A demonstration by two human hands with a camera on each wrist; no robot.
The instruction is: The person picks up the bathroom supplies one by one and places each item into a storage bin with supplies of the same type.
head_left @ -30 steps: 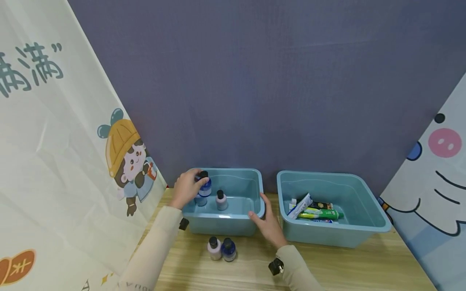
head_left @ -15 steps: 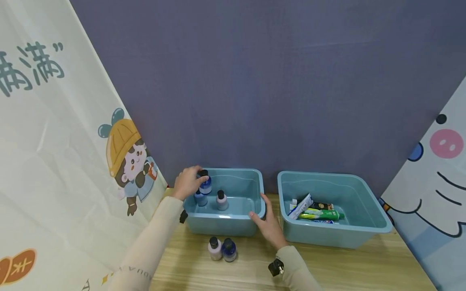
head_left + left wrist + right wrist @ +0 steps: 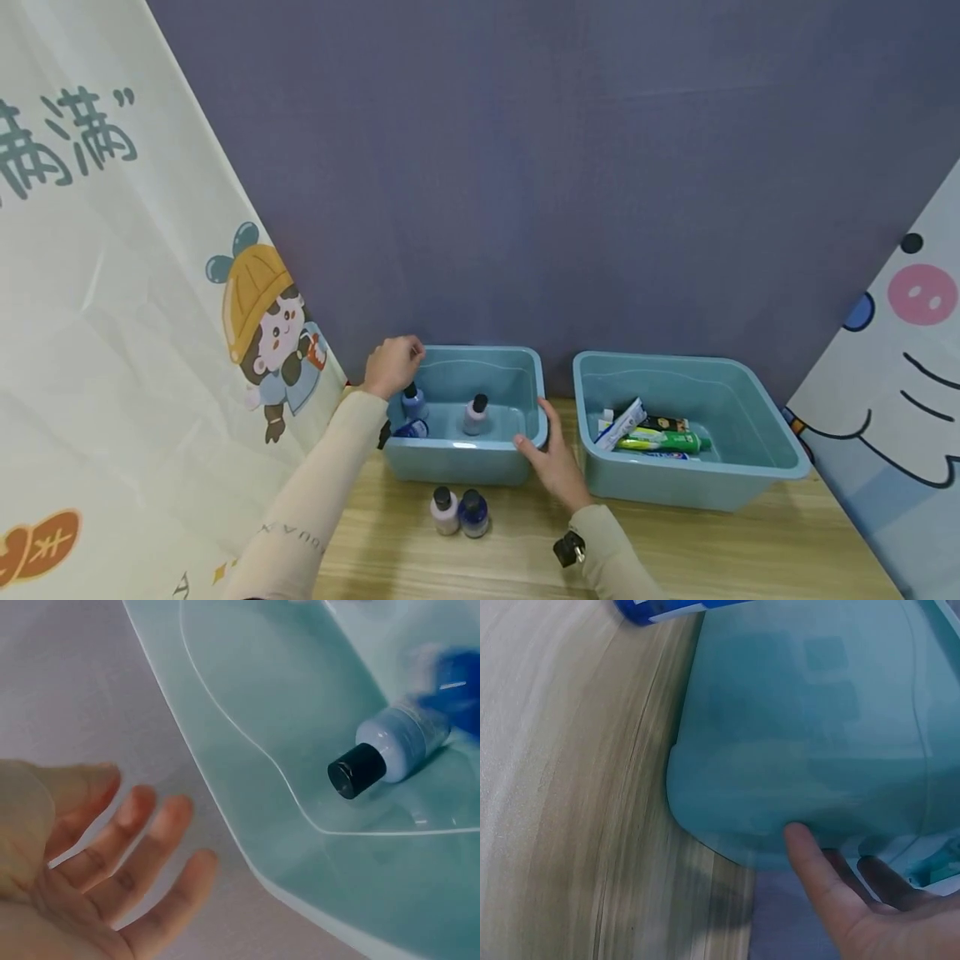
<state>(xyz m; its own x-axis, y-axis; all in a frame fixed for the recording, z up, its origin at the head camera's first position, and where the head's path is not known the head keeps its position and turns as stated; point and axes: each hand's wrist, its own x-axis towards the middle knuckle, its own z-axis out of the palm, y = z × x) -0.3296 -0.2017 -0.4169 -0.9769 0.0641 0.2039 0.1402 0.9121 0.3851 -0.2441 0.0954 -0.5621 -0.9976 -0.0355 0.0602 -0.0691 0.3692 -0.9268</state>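
— Empty now, our left hand (image 3: 392,365): the fingers are loose and hold nothing, above the back left corner of the left bin (image 3: 457,467). Half a second ago it still gripped the dark blue bottle by its cap.

— Yes, and where is that bottle now? We see one pale blue bottle (image 3: 413,402) upright just below the hand, and a darker one (image 3: 412,430) that seems to lie on its side near the front wall.

— In the left wrist view a bottle (image 3: 394,746) with a black cap lies tilted on the floor of the bin, so we think it fell over when we let go. We cannot tell for sure which of the two we released.

— The pink bottle (image 3: 476,416) also stands more to the right than before, so the bin itself shifted a little.

— Our right hand (image 3: 552,463) did not change — the fingers are almost straight and press on the front right corner of the bin, the thumb on the wall.

— So one more bottle is inside. Two bottles, a pink one (image 3: 444,511) and a dark blue one (image 3: 473,514), wait on the table (image 3: 750,550) in front of the bin, touching each other.

— And the right bin (image 3: 690,492) with the toothpaste tubes (image 3: 652,437) is as it was.
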